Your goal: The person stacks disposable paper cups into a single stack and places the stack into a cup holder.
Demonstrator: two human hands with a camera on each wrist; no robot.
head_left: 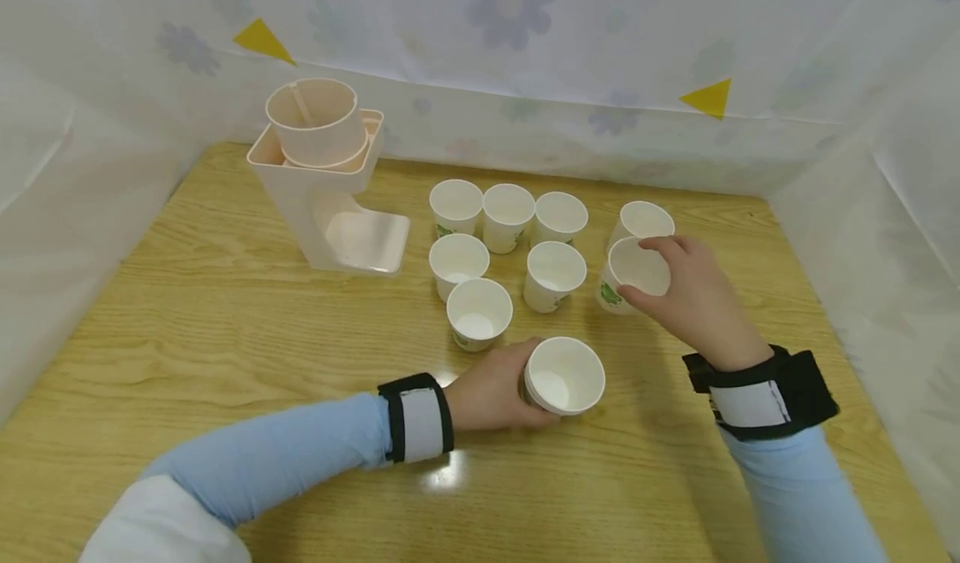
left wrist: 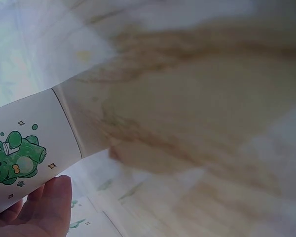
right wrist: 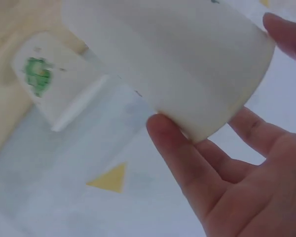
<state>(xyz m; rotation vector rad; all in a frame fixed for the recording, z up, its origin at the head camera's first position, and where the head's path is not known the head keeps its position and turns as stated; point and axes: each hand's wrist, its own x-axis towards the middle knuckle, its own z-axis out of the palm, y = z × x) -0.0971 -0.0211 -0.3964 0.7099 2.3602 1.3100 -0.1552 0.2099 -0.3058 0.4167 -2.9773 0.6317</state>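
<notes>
Head view: R hand [head_left: 693,292] is pinching a cup [head_left: 636,273] at its rim, thumb on the near side, fingers on the far side, mouth facing up. L hand [head_left: 491,388] is wrapping round a stack of cups [head_left: 564,375] from its L side, also mouth up, two rims showing. Key relation: R hand's cup is sitting beyond & to the R of the stack, w/ bare table [head_left: 637,396] lying btwn, the two well apart, both long axes running roughly upright. Six loose cups [head_left: 555,275] are standing further L, the frontmost nr the L hand; a back cup [head_left: 643,215] is standing right behind R hand's cup, R hand being nearer to it. L wrist view: fingers are touching the stack's white wall below a green animal print; it's blurry, so the edge past the print is prob. a 2nd cup's, not certain. R wrist view: thumb & fingers are gripping opp. sides of the cup nr its rim, its long axis running away from the palm, up-L in frame.
</notes>
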